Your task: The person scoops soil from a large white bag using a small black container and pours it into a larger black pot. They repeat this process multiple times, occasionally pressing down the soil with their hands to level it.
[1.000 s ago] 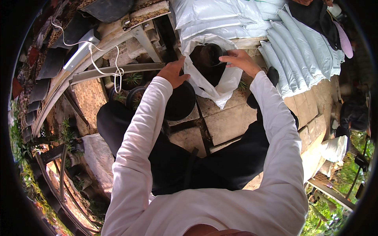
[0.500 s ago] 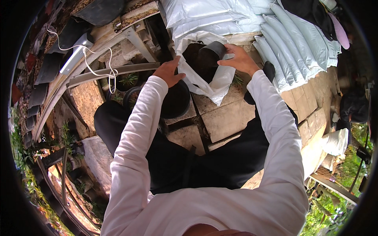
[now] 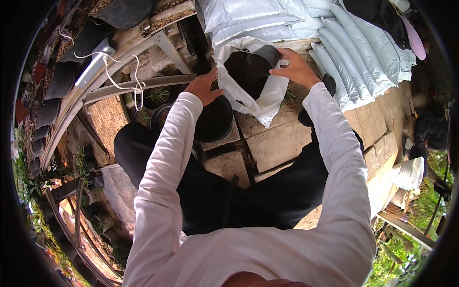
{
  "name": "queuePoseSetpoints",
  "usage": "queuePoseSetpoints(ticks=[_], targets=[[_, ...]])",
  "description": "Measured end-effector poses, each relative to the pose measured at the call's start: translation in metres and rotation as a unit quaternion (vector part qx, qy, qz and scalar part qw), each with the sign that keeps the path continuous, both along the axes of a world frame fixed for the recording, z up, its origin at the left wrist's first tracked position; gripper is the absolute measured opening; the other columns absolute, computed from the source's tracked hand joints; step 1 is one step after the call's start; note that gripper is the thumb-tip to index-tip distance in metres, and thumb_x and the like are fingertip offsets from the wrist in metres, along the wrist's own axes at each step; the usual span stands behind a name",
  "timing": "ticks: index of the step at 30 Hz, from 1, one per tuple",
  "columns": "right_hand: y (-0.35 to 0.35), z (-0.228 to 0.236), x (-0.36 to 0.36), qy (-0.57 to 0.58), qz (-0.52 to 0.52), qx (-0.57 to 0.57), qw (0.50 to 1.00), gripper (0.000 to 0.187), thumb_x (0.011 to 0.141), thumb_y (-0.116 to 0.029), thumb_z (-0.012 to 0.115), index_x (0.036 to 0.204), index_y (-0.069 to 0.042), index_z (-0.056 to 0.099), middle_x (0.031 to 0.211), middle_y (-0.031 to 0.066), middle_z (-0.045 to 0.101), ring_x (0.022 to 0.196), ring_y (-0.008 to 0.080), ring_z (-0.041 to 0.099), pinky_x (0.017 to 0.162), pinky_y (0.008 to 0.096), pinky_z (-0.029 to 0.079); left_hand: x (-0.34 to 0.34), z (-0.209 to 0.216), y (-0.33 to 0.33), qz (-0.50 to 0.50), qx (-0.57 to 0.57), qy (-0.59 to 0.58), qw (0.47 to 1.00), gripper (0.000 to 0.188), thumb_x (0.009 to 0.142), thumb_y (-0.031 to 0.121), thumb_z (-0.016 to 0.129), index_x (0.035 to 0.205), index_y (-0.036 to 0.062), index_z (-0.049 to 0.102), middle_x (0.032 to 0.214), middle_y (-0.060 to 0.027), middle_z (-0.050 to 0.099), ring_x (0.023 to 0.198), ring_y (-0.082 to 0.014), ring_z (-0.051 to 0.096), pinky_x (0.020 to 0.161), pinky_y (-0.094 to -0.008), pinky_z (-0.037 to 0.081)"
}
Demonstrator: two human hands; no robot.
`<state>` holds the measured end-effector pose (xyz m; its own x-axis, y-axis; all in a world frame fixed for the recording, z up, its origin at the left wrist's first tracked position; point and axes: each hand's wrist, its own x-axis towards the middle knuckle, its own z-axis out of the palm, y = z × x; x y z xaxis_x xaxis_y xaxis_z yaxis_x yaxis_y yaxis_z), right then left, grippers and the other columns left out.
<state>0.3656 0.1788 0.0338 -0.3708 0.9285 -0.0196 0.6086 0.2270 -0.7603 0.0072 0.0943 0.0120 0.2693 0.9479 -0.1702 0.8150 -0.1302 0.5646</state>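
Note:
A white plastic bag (image 3: 227, 98) stands in front of me with its top spread around dark soil (image 3: 241, 76). My right hand (image 3: 297, 68) grips the rim of a small dark grey plant pot (image 3: 267, 55), which lies tilted over the soil with its mouth toward the left. At the bag's left edge is my left hand (image 3: 203, 87), its thumb spread away from the fingers. Its fingertips are close to the bag; whether they touch it I cannot tell. A larger black pot (image 3: 213, 125) sits below that hand, partly covered by it, with a dark inside.
Full pale plastic sacks (image 3: 260, 24) are stacked behind the bag, and more sacks (image 3: 354, 55) lean at the right. A white cable (image 3: 122, 88) hangs over the curved frame (image 3: 155, 82) at the left. Potted seedlings (image 3: 157, 95) stand beneath it. Paving slabs (image 3: 277, 143) lie between my knees.
My right hand and the small pot have shifted slightly up and to the right over the soil. The left hand has hardly moved.

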Motion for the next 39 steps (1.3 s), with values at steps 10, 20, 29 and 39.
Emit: queuePoseSetpoints(ticks=[10, 20, 29, 39], targets=[[-0.025, 0.028, -0.019, 0.024, 0.027, -0.114, 0.993, 0.083, 0.081, -0.031, 0.091, 0.145, 0.008, 0.055, 0.126, 0.0136, 0.07, 0.122, 0.022, 0.064, 0.103, 0.0365, 0.05, -0.022, 0.007, -0.008, 0.015, 0.022, 0.034, 0.999, 0.091, 0.091, 0.043, 0.079, 0.164, 0.0123, 0.035, 0.135, -0.0155, 0.069, 0.127, -0.0396, 0.064, 0.113, -0.0463, 0.048], [-0.09, 0.028, -0.083, 0.089, 0.125, -0.067, 0.986, 0.088, 0.078, -0.021, 0.094, 0.148, 0.01, 0.05, 0.146, 0.0166, 0.054, 0.127, 0.0234, 0.061, 0.091, 0.0333, 0.064, -0.057, 0.019, -0.028, 0.045, -0.001, 0.063, 0.997, 0.092, 0.091, 0.045, 0.078, 0.164, 0.012, 0.034, 0.139, -0.0146, 0.069, 0.137, -0.0399, 0.057, 0.118, -0.0464, 0.043], [-0.112, 0.032, -0.098, 0.081, 0.142, -0.069, 0.984, 0.087, 0.076, -0.018, 0.094, 0.147, 0.008, 0.052, 0.144, 0.0153, 0.054, 0.126, 0.0226, 0.061, 0.09, 0.0342, 0.064, -0.078, 0.019, -0.044, 0.063, 0.026, 0.056, 0.996, 0.092, 0.09, 0.045, 0.079, 0.163, 0.0116, 0.036, 0.139, -0.0156, 0.068, 0.136, -0.0402, 0.058, 0.118, -0.0466, 0.043], [-0.116, 0.021, -0.11, 0.055, 0.166, -0.068, 0.982, 0.081, 0.075, -0.018, 0.094, 0.142, 0.006, 0.055, 0.136, 0.0126, 0.056, 0.121, 0.023, 0.063, 0.09, 0.035, 0.065, -0.084, 0.023, -0.052, 0.075, 0.016, 0.053, 0.996, 0.091, 0.089, 0.046, 0.08, 0.163, 0.0148, 0.037, 0.137, -0.0157, 0.069, 0.133, -0.0398, 0.06, 0.114, -0.0464, 0.046]])
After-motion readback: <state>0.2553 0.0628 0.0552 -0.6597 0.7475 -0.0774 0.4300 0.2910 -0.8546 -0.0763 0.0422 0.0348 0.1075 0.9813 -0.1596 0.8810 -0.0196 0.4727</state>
